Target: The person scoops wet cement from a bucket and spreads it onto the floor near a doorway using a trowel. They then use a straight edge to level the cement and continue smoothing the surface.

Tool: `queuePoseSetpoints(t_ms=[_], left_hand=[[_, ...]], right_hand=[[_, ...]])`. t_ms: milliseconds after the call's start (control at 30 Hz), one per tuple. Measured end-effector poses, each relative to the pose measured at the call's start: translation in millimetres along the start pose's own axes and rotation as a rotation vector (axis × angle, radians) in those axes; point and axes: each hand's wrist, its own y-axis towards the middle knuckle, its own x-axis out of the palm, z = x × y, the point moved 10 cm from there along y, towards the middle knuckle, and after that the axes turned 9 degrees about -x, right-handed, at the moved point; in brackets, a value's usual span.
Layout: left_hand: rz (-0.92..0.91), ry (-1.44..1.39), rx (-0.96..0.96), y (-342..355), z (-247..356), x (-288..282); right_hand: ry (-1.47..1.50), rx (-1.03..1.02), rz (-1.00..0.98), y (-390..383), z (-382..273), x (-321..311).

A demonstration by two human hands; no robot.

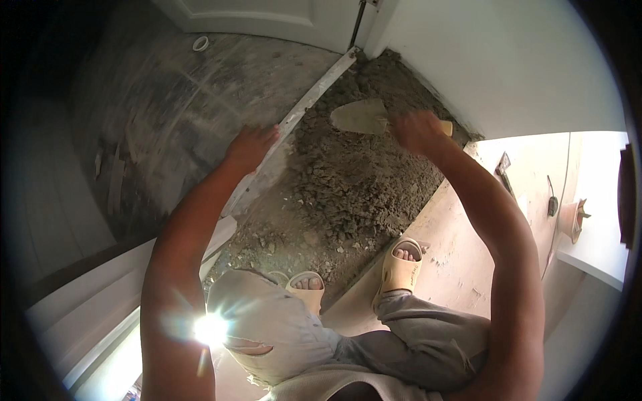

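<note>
My right hand (pixel 420 130) is closed round the handle of a trowel (pixel 360 117). Its flat, pale-grey blade points left over a bed of rough grey-brown mortar (pixel 361 180), and the handle's yellowish end sticks out on the other side of my fist. A long, narrow white strip (pixel 322 87), smeared with mortar, runs along the left side of the bed toward the door frame. My left hand (pixel 251 148) grips this strip partway along, its fingers over the edge; part of the grip is hidden.
A white door (pixel 261 17) stands at the far side, and a white wall (pixel 495 67) bounds the mortar on the right. Dusty dark floor (pixel 180 113) lies left, with a white ring (pixel 200 44) on it. My sandalled feet (pixel 401 267) are near the mortar; a small cup-like container (pixel 572 220) stands far right.
</note>
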Motion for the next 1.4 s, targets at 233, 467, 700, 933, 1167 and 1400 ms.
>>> queuePoseSetpoints(t_ms=[233,467,700,933,1167,1400], left_hand=[[0.02,0.061,-0.03,0,-5,-1],[0.001,0.025,-0.023,5,-4,2],[-0.038,0.04,-0.036,-2,-8,4],[-0.029,0.061,-0.038,7,-1,5],[-0.02,0.117,-0.078,8,-10,25],[0.003,-0.068,-0.038,4,-6,2]], right_hand=[[0.108,0.088,0.07,4,24,-11],[0.19,0.23,0.001,13,50,13],[0.41,0.166,-0.046,23,21,8],[0.427,0.278,0.043,23,44,29],[0.134,0.172,0.041,34,25,-44],[0.16,0.185,0.014,70,55,-10]])
